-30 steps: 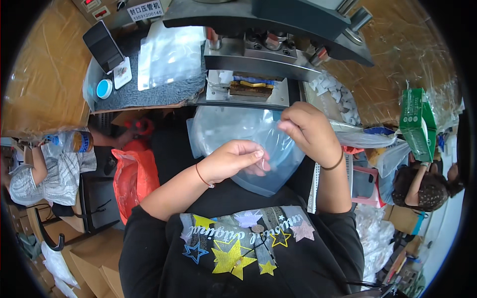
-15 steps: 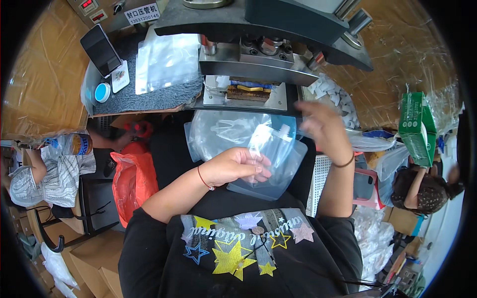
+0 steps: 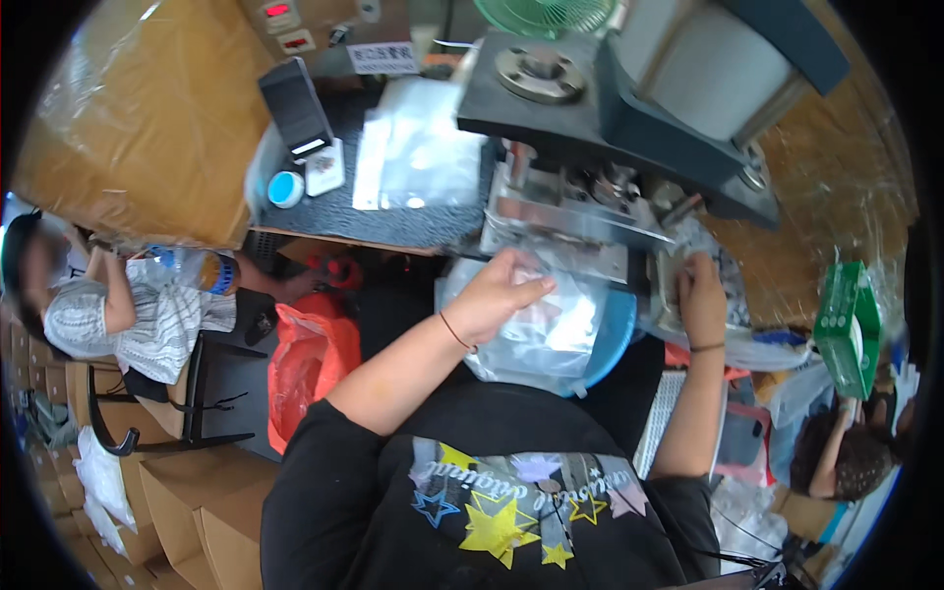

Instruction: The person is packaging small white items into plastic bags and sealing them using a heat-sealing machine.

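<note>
My left hand point(image 3: 503, 295) is closed in a pinch at the front of the metal press point(image 3: 580, 211), gripping a clear plastic pouch whose outline is blurred against the press bed. Below that hand, a stack of clear plastic pouches point(image 3: 551, 349) lies in a light-blue basin point(image 3: 618, 344) on my lap. At the right, my right hand point(image 3: 701, 303) has its fingers bent together beside a heap of small white pieces point(image 3: 730, 285). Whatever those fingers hold is too small to make out.
Flat clear bags point(image 3: 418, 147) lie on a dark mat left of the press, near a phone point(image 3: 295, 108) and a small blue-topped jar point(image 3: 285, 189). A red plastic bag point(image 3: 315, 364) hangs at my left. A green box point(image 3: 848, 329) stands right. Other people sit on both sides.
My view has swung, so everything sits farther right. My left hand has gone forward to the press with the pouch. My right hand, blurred before, is now lowered beside the white pieces.
</note>
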